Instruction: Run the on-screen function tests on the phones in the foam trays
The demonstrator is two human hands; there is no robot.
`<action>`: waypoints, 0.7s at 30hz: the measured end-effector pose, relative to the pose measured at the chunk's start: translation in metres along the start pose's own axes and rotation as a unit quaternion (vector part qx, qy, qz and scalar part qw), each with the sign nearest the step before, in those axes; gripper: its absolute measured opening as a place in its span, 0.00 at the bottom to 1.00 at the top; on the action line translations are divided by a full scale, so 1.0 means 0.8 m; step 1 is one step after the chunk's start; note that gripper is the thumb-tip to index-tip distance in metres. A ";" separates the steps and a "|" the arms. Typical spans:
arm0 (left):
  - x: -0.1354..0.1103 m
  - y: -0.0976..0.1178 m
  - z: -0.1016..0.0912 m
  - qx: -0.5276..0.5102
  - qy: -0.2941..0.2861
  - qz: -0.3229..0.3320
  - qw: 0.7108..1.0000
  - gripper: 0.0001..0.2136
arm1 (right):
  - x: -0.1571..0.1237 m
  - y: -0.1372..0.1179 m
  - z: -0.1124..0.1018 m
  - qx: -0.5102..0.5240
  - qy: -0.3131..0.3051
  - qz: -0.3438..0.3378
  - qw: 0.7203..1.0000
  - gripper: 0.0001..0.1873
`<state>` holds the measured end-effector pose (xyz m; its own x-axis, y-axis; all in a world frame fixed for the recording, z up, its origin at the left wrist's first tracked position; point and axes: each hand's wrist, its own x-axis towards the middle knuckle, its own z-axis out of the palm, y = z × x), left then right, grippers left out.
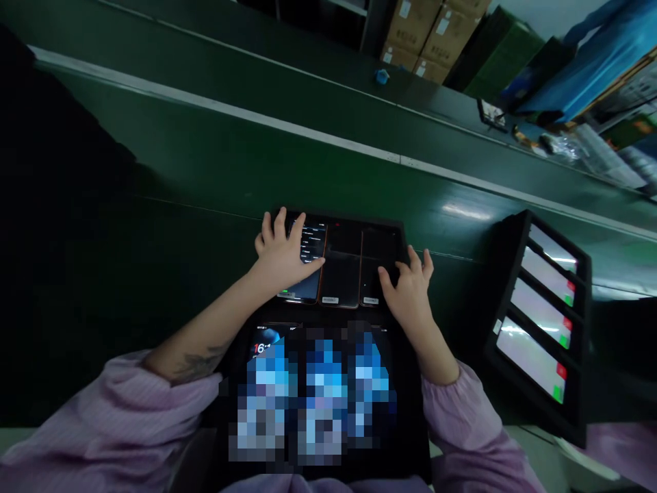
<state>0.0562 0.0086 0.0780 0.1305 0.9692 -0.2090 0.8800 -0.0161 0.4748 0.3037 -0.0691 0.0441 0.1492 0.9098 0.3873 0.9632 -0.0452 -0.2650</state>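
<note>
Two dark phones and a lit one lie side by side in a black tray (403, 229). The left phone (308, 291) shows a list on its screen. The middle phone (341, 274) and the right phone (377, 250) have black screens, each with a small white label at the bottom. My left hand (277, 260) is spread over the tray's left side, thumb across the lit phone. At the tray's right edge is my right hand (410, 284), its fingers apart, thumb near the right phone. Closer to me, several lit phones (267, 339) are partly blurred out.
To the right, a tilted black tray (580, 383) holds several phones with white screens and red and green blocks. Beyond the green bench (328, 164) are a small blue object (381, 76), cardboard boxes (415, 31) and a person in blue (590, 65).
</note>
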 end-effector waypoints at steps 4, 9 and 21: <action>0.014 -0.016 0.001 -0.068 0.007 0.018 0.998 0.49 | 0.000 0.008 0.013 0.032 0.008 -0.009 0.999 0.30; 0.019 -0.063 -0.016 -0.114 -0.093 0.057 0.988 0.62 | 0.002 0.001 0.003 0.088 0.011 -0.018 0.996 0.24; -0.014 -0.091 0.019 -0.177 0.022 -0.003 0.984 0.57 | 0.012 -0.045 -0.007 0.072 -0.036 -0.183 0.980 0.15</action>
<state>-0.0021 -0.0049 0.0326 0.0993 0.9786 -0.1802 0.6662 0.0691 0.7426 0.2721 -0.0610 0.0624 -0.2219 0.8806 0.4187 0.9066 0.3444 -0.2439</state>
